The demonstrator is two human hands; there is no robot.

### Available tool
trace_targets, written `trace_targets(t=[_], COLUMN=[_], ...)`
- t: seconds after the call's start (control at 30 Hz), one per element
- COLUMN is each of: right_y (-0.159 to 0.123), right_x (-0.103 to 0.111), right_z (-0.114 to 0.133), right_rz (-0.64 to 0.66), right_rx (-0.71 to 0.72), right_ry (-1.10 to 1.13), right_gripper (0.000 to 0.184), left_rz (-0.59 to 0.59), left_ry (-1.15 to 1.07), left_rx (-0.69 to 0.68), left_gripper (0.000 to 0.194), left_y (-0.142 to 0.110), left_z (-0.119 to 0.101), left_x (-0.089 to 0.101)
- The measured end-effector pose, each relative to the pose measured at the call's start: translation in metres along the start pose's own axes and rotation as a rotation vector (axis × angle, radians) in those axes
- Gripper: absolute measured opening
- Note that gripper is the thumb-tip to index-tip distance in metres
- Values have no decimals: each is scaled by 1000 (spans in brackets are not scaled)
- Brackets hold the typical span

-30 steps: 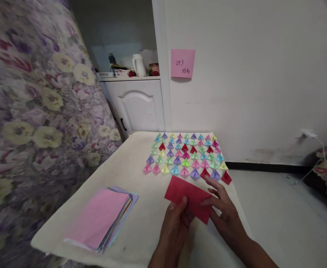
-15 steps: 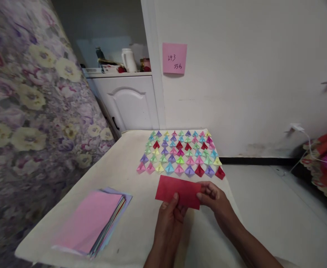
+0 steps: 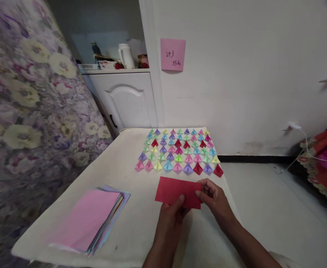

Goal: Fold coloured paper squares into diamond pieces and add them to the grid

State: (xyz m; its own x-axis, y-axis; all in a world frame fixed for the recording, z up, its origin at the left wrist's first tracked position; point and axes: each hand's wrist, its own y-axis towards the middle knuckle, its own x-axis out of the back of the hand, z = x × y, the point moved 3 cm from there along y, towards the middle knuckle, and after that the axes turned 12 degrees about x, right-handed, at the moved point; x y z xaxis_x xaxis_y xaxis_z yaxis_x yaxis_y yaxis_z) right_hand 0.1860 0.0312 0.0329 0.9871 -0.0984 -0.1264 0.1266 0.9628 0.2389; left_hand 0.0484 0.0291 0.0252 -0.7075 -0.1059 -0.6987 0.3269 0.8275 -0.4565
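Paper stack (image 3: 88, 217) lies left, folded shapes (image 3: 178, 150) beyond — left grip (image 3: 171, 216) and right grip (image 3: 215, 199) pinching red paper (image 3: 169, 190).

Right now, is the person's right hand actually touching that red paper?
Touching. The head view shows it: the thumb of the right hand lies over the right end of the red paper, with no gap visible.

Floral fabric (image 3: 40, 111) hangs at nine o'clock; a white cabinet (image 3: 128, 98) with a dim open recess (image 3: 102, 22) stands toward eleven; pale wall (image 3: 219, 37) fills one; black skirting (image 3: 244, 159) borders light floor (image 3: 261, 204) at four.
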Motion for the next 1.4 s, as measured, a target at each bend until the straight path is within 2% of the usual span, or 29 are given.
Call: trace_targets(t=[0.23, 0.63, 0.87, 1.0, 1.13, 1.3, 1.4], right_y=[-1, -2, -3, -7, -11, -9, -7], right_x=[2, 2, 5, 7, 3, -2, -1], right_z=[2, 0, 3, 6, 8, 11, 13], right_rz=[28, 33, 14, 127, 288, 335, 355], right_rx=[2, -3, 40, 57, 101, 191, 224], right_ry=[-75, -89, -71, -103, -116, -215, -306], right_gripper=[22, 18, 22, 33, 25, 23, 25], left_rz=[-100, -100, -193, -146, -93, -59, -89], left_ry=[68, 138, 179, 167, 154, 181, 209], left_rx=[-13, -72, -109, -109, -66, -39, -28], left_gripper=[39, 34, 29, 27, 29, 22, 23], left_y=[5, 5, 6, 5, 3, 1, 1], left_z=[2, 5, 2, 0, 1, 3, 4], left_x=[8, 3, 8, 12, 14, 13, 13])
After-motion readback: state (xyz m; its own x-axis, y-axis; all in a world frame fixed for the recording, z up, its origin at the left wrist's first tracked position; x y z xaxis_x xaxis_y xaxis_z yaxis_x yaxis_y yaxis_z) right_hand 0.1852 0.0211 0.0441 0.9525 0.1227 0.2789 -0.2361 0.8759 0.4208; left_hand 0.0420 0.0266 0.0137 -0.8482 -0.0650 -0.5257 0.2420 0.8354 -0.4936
